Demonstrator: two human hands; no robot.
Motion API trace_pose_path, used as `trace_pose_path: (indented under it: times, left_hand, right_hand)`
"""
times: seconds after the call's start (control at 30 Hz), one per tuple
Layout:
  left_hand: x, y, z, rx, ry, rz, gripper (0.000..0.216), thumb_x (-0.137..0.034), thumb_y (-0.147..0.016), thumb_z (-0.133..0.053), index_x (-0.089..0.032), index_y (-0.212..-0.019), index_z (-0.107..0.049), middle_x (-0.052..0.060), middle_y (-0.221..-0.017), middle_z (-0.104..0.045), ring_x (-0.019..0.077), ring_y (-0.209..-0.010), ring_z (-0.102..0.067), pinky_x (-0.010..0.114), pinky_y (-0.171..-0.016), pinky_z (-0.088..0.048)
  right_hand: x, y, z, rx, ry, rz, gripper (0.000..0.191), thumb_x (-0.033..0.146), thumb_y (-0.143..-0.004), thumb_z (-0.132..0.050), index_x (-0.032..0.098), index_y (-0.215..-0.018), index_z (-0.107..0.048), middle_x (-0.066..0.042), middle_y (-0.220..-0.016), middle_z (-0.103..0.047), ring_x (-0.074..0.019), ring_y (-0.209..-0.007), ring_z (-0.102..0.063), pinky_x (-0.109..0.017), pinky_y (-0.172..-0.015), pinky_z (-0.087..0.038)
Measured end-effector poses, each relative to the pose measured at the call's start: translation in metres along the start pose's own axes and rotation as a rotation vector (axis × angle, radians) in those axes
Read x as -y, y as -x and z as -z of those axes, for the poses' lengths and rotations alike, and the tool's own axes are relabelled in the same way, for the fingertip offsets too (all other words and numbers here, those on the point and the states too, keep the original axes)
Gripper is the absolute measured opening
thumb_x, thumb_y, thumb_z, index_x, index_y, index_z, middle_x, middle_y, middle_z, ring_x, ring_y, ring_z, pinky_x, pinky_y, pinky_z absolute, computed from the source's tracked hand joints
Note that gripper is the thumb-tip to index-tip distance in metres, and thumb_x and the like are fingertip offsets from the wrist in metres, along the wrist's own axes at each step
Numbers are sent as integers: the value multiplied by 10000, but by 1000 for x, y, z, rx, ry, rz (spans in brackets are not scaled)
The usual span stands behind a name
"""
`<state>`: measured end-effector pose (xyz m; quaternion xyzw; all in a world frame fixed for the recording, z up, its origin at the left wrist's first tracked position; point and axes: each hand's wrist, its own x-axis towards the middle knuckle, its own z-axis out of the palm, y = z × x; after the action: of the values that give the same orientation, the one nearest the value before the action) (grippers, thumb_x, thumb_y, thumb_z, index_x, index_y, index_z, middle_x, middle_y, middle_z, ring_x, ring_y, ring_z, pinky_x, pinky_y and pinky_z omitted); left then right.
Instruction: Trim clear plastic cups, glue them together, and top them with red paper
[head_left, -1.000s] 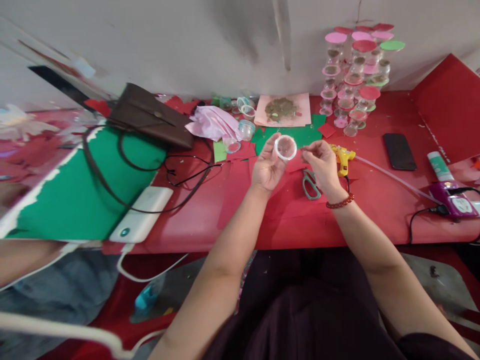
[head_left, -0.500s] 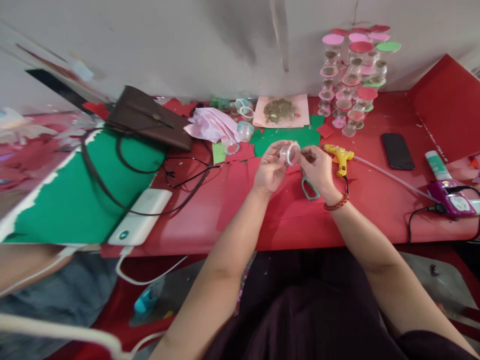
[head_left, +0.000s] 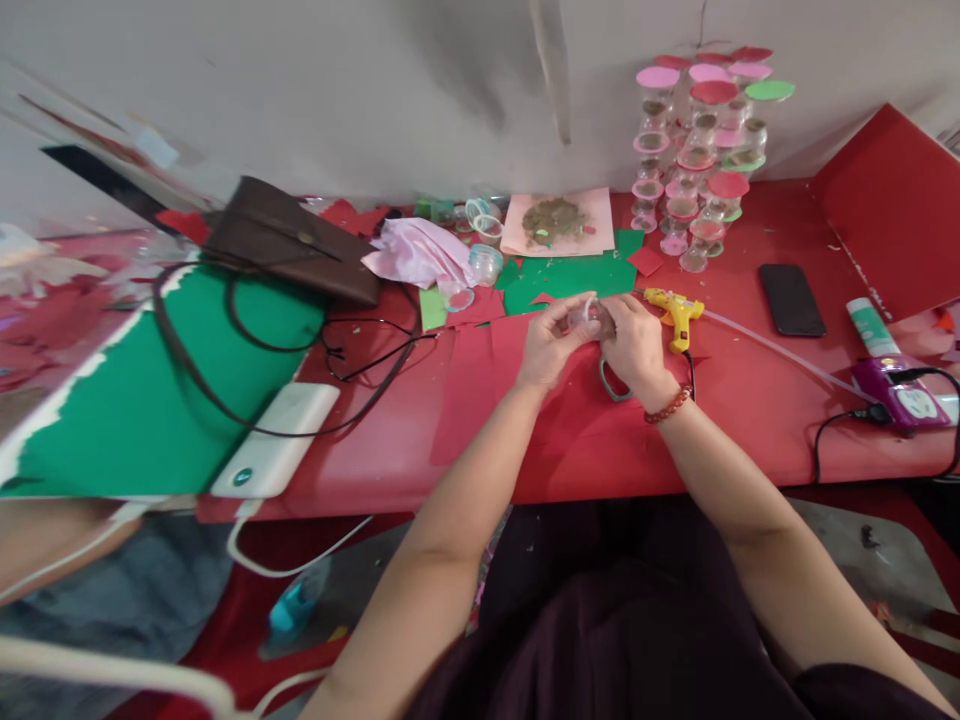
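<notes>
A small clear plastic cup (head_left: 584, 315) with a whitish rim is held between both hands, over red paper (head_left: 517, 400). My left hand (head_left: 547, 348) pinches it from the left with thumb and fingers. On the other side, my right hand (head_left: 634, 342) has its fingers closed against the rim; they hide part of the cup, so I cannot tell whether a second piece is there. Partly under the right hand lies a pair of scissors, of which a grey-green handle (head_left: 613, 385) shows. Just right of that hand is a yellow hot glue gun (head_left: 680, 312).
Stacked clear cups with coloured discs (head_left: 697, 165) stand at the back right. A phone (head_left: 792, 300), purple power strip (head_left: 900, 390) and glue stick tube (head_left: 870, 327) lie right. Left are a brown bag (head_left: 292, 240) and white power bank (head_left: 277, 440). Pink paper (head_left: 596, 240) bears brown grains.
My right hand has moved in and turned over the cup's rim, which was facing right in view before. The cup has tilted and is more covered. The view has shifted slightly.
</notes>
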<state>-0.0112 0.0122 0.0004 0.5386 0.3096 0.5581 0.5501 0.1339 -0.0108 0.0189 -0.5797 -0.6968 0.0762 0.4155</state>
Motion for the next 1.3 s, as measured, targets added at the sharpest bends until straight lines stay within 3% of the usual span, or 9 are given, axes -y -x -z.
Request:
trace_pose_path:
  times: [0.2, 0.4, 0.53, 0.7, 1.0, 1.2, 1.3]
  left_hand:
    - [1, 2, 1, -22, -198, -130, 432, -497, -744, -908, -303, -1121, -829, 54, -1130, -750, 203, -1051, -699, 355, -980, -578]
    - [-2, 6, -1, -2, -282, -152, 412, -486, -760, -900, -313, -1127, -830, 53, -1121, -730, 180, -1030, -675, 310, -931, -577]
    - [-4, 7, -2, 9, -273, -168, 407, -483, -771, -894, -318, -1138, -827, 53, -1129, -734, 192, -1057, -678, 341, -972, -563]
    - [-1, 5, -1, -15, -124, -137, 399, -478, -763, -897, -341, -1132, -829, 44, -1154, -755, 203, -1066, -688, 355, -963, -566]
    - [1, 3, 3, 9, 57, -84, 399, -483, -776, -884, -349, -1144, -804, 38, -1204, -755, 229, -1130, -712, 421, -1011, -574]
    - [1, 1, 3, -9, 67, -133, 442, -469, -732, -922, -340, -1134, -789, 29, -1217, -736, 224, -1114, -712, 428, -1030, -578]
    - [-1, 1, 1, -6, 49, -129, 467, -447, -702, -946, -331, -1126, -790, 37, -1233, -717, 228, -1160, -684, 404, -1037, -568]
  right_hand:
    - [0, -3, 7, 90, -19, -55, 145, 87, -821, -645, 201, -833, -735, -87, -937, -736, -219, -808, -637, -325, -740, -459]
    - [-2, -5, 10, 90, -12, -49, 134, 81, -769, -642, 203, -733, -683, -42, -774, -699, -177, -665, -549, -308, -667, -388]
    - [0, -8, 12, 91, -73, -95, 166, 59, -755, -663, 202, -671, -652, -32, -735, -675, -178, -667, -543, -320, -676, -393]
    - [4, -10, 12, -2, -221, -155, 215, 118, -829, -649, 215, -637, -659, -11, -666, -664, -176, -663, -584, -311, -675, -430]
    - [4, -9, 4, -104, -547, -322, 144, 229, -860, -647, 212, -814, -782, -10, -772, -773, -166, -736, -707, -301, -743, -554]
    - [-5, -14, 0, -29, -752, -308, 157, 226, -849, -637, 206, -876, -790, -24, -860, -795, -161, -816, -742, -314, -824, -603]
    - [-2, -15, 5, -24, -684, -246, 130, 215, -831, -684, 214, -903, -792, -39, -904, -804, -181, -831, -743, -328, -821, -600]
